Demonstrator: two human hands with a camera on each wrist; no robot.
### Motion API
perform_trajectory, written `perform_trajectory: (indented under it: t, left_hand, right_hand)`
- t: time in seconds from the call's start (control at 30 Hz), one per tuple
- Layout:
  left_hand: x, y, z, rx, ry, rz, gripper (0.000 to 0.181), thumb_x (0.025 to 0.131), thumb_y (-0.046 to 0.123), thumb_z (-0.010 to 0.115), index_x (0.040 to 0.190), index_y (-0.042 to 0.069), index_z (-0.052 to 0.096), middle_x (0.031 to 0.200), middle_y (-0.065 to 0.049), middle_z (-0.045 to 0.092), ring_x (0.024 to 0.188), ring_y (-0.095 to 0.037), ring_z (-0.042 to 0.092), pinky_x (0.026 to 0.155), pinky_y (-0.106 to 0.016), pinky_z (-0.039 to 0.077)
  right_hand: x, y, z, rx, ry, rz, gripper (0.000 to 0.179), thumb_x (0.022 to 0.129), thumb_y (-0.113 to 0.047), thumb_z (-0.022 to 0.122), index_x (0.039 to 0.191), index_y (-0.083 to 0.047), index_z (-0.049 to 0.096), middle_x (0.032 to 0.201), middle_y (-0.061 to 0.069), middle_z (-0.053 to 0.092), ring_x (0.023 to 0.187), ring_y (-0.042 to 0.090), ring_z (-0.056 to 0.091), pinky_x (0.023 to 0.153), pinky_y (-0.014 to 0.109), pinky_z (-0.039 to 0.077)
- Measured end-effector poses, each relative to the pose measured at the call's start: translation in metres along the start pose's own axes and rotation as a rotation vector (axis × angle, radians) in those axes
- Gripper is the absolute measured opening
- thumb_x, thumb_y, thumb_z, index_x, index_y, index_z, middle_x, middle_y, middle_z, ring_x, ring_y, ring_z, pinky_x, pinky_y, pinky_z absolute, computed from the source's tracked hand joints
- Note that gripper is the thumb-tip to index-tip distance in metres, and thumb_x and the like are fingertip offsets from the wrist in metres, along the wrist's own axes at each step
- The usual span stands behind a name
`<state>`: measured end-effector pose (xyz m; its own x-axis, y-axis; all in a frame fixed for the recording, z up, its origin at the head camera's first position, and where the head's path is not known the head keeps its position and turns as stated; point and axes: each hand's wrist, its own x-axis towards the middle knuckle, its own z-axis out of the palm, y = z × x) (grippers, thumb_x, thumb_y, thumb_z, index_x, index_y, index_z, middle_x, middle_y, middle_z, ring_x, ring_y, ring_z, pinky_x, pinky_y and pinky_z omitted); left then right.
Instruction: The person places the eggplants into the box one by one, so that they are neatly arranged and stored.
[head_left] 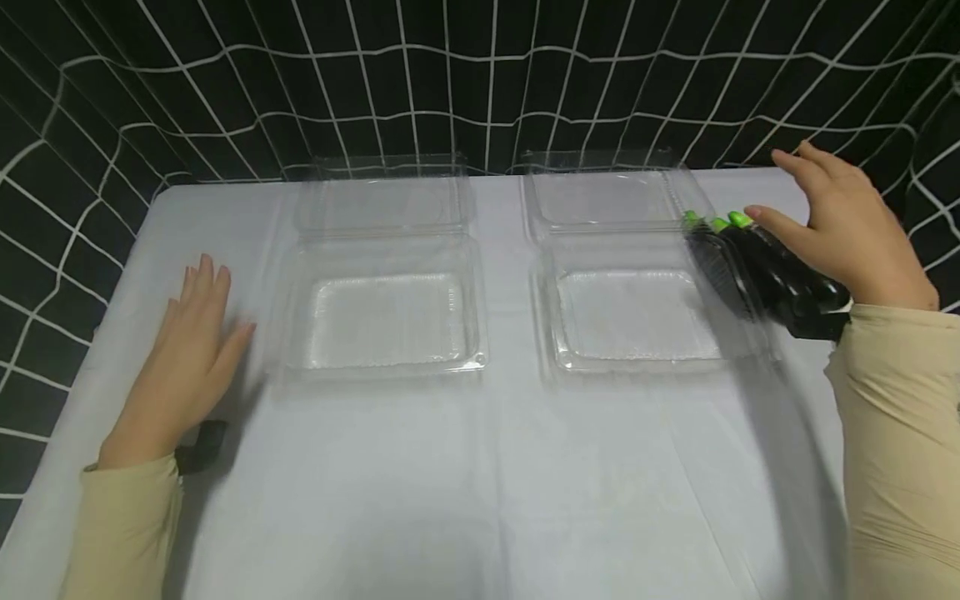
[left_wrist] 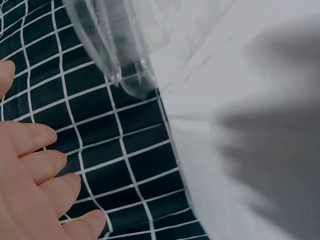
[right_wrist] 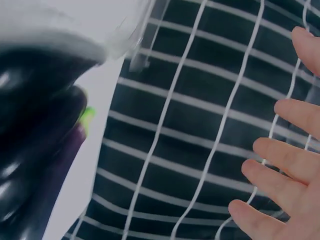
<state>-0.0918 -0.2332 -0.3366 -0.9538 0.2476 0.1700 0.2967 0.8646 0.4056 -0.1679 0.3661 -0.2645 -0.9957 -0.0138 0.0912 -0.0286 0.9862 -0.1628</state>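
Over the left side of the white table my left hand (head_left: 183,358) is held with fingers straight, holding nothing. My right hand (head_left: 851,221) hovers at the far right with fingers spread and nothing in it. Below and beside it lie several dark, glossy eggplants (head_left: 780,271) with bright green stem ends, partly hidden by the hand. Two clear plastic clamshell boxes stand with lids raised: a left box (head_left: 390,367) near my left hand and a right box (head_left: 637,365) whose right side overlaps the eggplants in the head view. The eggplants (right_wrist: 30,150) also fill the left of the right wrist view.
A white cloth covers the table (head_left: 487,483). Behind and along both sides hangs a dark curtain with a white net (head_left: 491,92) in front. The box lids lean back close to the table's far edge.
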Motion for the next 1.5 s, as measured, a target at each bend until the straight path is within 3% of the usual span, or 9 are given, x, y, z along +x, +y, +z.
perform_trajectory:
  t: [0.27, 0.53, 0.7, 0.77, 0.97, 1.07, 1.33, 1.4, 1.5]
  left_hand:
    - [-0.027, 0.003, 0.017, -0.062, 0.084, 0.040, 0.055, 0.102, 0.021, 0.038, 0.143, -0.013, 0.023, 0.151, -0.029, 0.014, 0.142, -0.037, 0.009, 0.116, -0.046, 0.003]
    - [-0.029, 0.003, 0.032, -0.066, 0.069, 0.039, 0.054, 0.102, 0.021, 0.039, 0.143, -0.011, 0.024, 0.151, -0.027, 0.018, 0.142, -0.035, 0.012, 0.116, -0.047, 0.007]
    - [-0.031, 0.003, 0.038, -0.026, 0.080, 0.078, 0.057, 0.102, 0.025, 0.041, 0.144, -0.009, 0.025, 0.150, -0.027, 0.022, 0.141, -0.034, 0.016, 0.115, -0.048, 0.011]
    - [-0.031, 0.003, 0.039, -0.012, 0.099, 0.094, 0.057, 0.101, 0.027, 0.042, 0.144, -0.008, 0.026, 0.149, -0.026, 0.024, 0.141, -0.033, 0.019, 0.115, -0.048, 0.012]
    - [-0.031, 0.003, 0.043, -0.012, 0.098, 0.103, 0.056, 0.101, 0.026, 0.042, 0.143, -0.010, 0.029, 0.148, -0.025, 0.027, 0.140, -0.034, 0.022, 0.115, -0.047, 0.013]
    - [-0.030, 0.005, 0.044, -0.006, 0.082, 0.093, 0.056, 0.101, 0.026, 0.042, 0.143, -0.009, 0.029, 0.149, -0.024, 0.027, 0.140, -0.033, 0.022, 0.115, -0.047, 0.014]
    - [-0.031, 0.005, 0.045, -0.009, 0.089, 0.084, 0.056, 0.101, 0.024, 0.042, 0.144, -0.008, 0.027, 0.149, -0.023, 0.026, 0.140, -0.032, 0.022, 0.116, -0.045, 0.014]
    - [-0.031, 0.005, 0.045, -0.012, 0.091, 0.082, 0.055, 0.101, 0.023, 0.042, 0.144, -0.008, 0.027, 0.150, -0.023, 0.026, 0.140, -0.031, 0.021, 0.116, -0.044, 0.013]
    - [-0.031, 0.005, 0.044, -0.006, 0.094, 0.076, 0.056, 0.101, 0.023, 0.042, 0.144, -0.008, 0.026, 0.150, -0.022, 0.025, 0.141, -0.029, 0.020, 0.116, -0.044, 0.013]
  right_hand:
    - [-0.021, 0.039, 0.015, 0.062, 0.022, 0.158, 0.069, 0.097, -0.039, 0.044, 0.146, 0.004, 0.021, 0.151, 0.030, 0.014, 0.139, 0.045, 0.009, 0.112, 0.059, 0.008]
    - [-0.046, 0.073, 0.039, 0.100, 0.064, 0.279, 0.066, 0.098, -0.038, 0.041, 0.145, 0.006, 0.025, 0.146, 0.032, 0.023, 0.134, 0.047, 0.023, 0.110, 0.059, 0.017]
    - [-0.058, 0.095, 0.059, 0.135, 0.052, 0.347, 0.065, 0.097, -0.039, 0.041, 0.144, 0.005, 0.028, 0.143, 0.035, 0.027, 0.122, 0.053, 0.033, 0.099, 0.065, 0.027]
    - [-0.059, 0.110, 0.071, 0.148, 0.053, 0.363, 0.066, 0.097, -0.041, 0.041, 0.144, 0.003, 0.029, 0.141, 0.036, 0.029, 0.116, 0.055, 0.036, 0.091, 0.067, 0.031]
    - [-0.059, 0.160, 0.109, 0.185, 0.056, 0.384, 0.068, 0.096, -0.045, 0.042, 0.147, -0.002, 0.027, 0.144, 0.032, 0.028, 0.124, 0.053, 0.035, 0.093, 0.067, 0.033]
    - [-0.059, 0.159, 0.112, 0.199, 0.039, 0.394, 0.070, 0.096, -0.048, 0.040, 0.148, -0.003, 0.025, 0.147, 0.029, 0.026, 0.128, 0.051, 0.032, 0.095, 0.066, 0.033]
    - [-0.058, 0.107, 0.082, 0.277, 0.045, 0.319, 0.060, 0.099, -0.029, 0.041, 0.144, 0.006, 0.026, 0.143, 0.035, 0.027, 0.128, 0.053, 0.030, 0.099, 0.066, 0.030]
    - [-0.055, 0.103, 0.081, 0.289, 0.059, 0.311, 0.057, 0.099, -0.028, 0.041, 0.144, 0.005, 0.028, 0.142, 0.035, 0.030, 0.125, 0.054, 0.034, 0.102, 0.061, 0.031]
    - [-0.052, 0.101, 0.081, 0.298, 0.082, 0.313, 0.056, 0.099, -0.028, 0.043, 0.144, 0.003, 0.031, 0.139, 0.035, 0.035, 0.119, 0.055, 0.041, 0.108, 0.043, 0.033]
